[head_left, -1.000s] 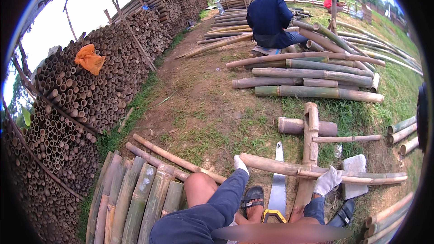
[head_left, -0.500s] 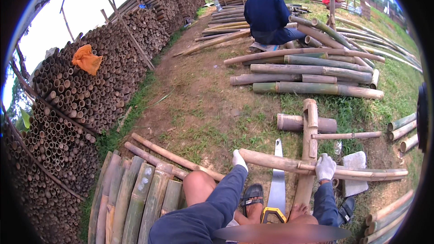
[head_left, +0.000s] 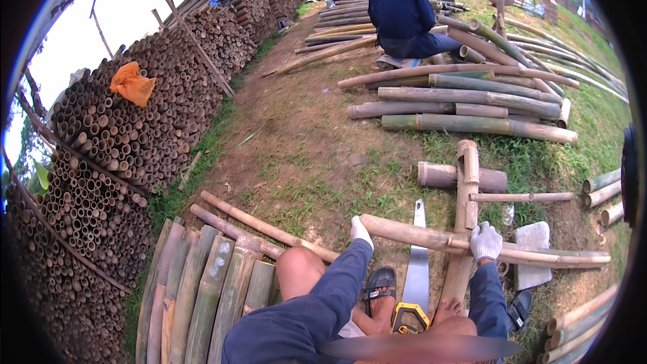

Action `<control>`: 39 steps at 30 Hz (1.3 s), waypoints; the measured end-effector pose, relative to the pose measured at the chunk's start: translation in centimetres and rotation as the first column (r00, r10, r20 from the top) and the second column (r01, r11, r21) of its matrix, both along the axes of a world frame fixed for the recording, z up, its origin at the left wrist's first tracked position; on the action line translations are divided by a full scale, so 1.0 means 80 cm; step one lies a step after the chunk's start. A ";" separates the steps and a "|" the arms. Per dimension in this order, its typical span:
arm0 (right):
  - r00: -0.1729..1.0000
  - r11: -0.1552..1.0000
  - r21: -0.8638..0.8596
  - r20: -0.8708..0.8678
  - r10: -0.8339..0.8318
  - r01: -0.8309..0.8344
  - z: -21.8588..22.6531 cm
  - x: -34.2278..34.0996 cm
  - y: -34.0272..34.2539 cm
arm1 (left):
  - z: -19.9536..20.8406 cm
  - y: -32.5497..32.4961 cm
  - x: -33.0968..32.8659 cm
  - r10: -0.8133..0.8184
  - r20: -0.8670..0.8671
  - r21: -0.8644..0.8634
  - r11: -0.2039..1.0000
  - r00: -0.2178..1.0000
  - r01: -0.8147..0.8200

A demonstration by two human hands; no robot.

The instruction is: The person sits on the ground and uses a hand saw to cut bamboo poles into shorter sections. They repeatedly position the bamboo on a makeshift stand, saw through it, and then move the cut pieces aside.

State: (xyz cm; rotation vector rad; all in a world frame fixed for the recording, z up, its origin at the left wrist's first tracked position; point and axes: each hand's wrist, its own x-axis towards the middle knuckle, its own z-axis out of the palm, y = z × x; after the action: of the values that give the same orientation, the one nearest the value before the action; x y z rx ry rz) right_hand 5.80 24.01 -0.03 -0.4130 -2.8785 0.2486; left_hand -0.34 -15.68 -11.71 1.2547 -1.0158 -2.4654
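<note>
A long pale bamboo pole [head_left: 404, 232] lies crosswise over an upright-notched bamboo support [head_left: 465, 192]. My gloved left hand [head_left: 361, 230] is closed round the pole's left end. Right of the support, my gloved right hand [head_left: 486, 241] grips the same pole, its fingers wrapped over the top, where a slimmer bamboo length [head_left: 539, 253] runs along it. Between my feet rests a hand saw [head_left: 416, 276] with a yellow and black handle, its blade pointing away from me. My right foot presses on the near part of the support.
A thick bamboo piece [head_left: 445, 175] and a thin stick [head_left: 522, 197] cross the support. A pale block [head_left: 532, 256] sits to the right. Cut bamboo [head_left: 212, 276] lies at left, beside a tall stack [head_left: 182, 94]. Ahead, a person in dark blue [head_left: 401, 17] sits behind more poles [head_left: 472, 123].
The whole view has shifted slightly. Both hands keep their hold on the bamboo pole, and the saw stays where it was.
</note>
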 end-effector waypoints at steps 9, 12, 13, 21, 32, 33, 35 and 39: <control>1.000 1.000 0.008 -0.004 0.002 -0.001 -0.005 -0.003 0.000 | -0.008 -0.003 -0.001 -0.025 -0.035 0.040 0.999 0.999 0.026; 1.000 1.000 0.018 0.004 -0.002 0.002 -0.004 -0.004 0.001 | -0.002 0.001 -0.002 -0.020 -0.026 0.037 0.999 0.999 0.021; 1.000 1.000 0.025 0.021 -0.008 0.007 -0.004 -0.005 0.001 | -0.002 0.001 -0.003 0.005 -0.002 0.049 0.999 1.000 -0.005; 0.997 0.996 -0.069 0.062 -0.050 0.054 0.004 -0.019 0.002 | 0.041 -0.012 0.002 0.065 0.104 -0.755 0.654 0.992 0.036; 1.000 0.993 -0.114 -0.002 -0.010 0.009 0.003 -0.024 0.007 | 0.396 -0.198 0.097 -0.222 -0.318 -0.886 -0.278 0.922 -0.372; 1.000 0.991 -0.132 0.004 0.006 -0.006 0.001 -0.025 0.009 | 0.412 -0.233 0.118 -0.185 -0.277 -0.829 -0.450 0.943 -0.332; 0.999 0.991 -0.137 0.045 0.006 0.000 -0.001 -0.029 0.012 | 0.433 -0.307 0.169 -0.048 -0.126 -0.783 -0.608 0.991 -0.129; 0.997 0.987 -0.161 0.079 -0.002 0.015 0.005 -0.035 0.012 | 0.434 -0.429 0.285 0.385 0.184 -0.781 -0.502 0.904 0.373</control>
State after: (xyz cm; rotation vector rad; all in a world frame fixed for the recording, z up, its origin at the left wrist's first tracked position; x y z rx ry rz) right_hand 3.03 24.95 0.39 -0.4730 -2.9429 0.4768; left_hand 22.47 -49.98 23.00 0.7552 -2.3248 0.0440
